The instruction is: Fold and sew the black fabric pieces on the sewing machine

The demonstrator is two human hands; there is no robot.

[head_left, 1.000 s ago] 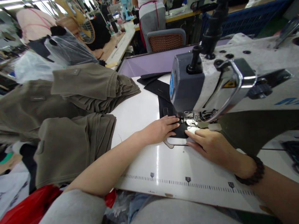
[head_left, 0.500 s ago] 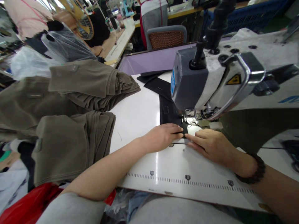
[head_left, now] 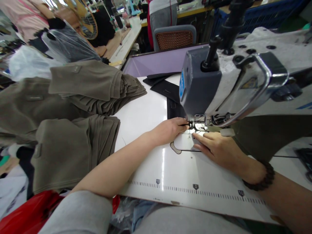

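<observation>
A black fabric piece (head_left: 173, 112) with a small stitched rectangle lies under the sewing machine head (head_left: 201, 81), partly hidden by it. My left hand (head_left: 170, 130) rests flat on the near end of this fabric, its fingertips beside the presser foot (head_left: 200, 126). On the other side, my right hand (head_left: 218, 146) lies with fingers stretched out over the metal needle plate (head_left: 184, 143), just in front of the foot. No fabric shows under its fingertips. More black fabric pieces (head_left: 165, 89) lie behind the first one.
Stacks of olive-brown fabric pieces (head_left: 83, 79) (head_left: 63, 152) cover the left side. A ruler scale (head_left: 176, 188) runs along the white table's front edge. Olive fabric (head_left: 265, 136) lies under the machine arm. Behind stand a chair (head_left: 175, 39) and two people.
The black fabric has moved away from me under the foot, and my left hand has gone forward with it. The needle plate now shows bare. My right hand has barely shifted.
</observation>
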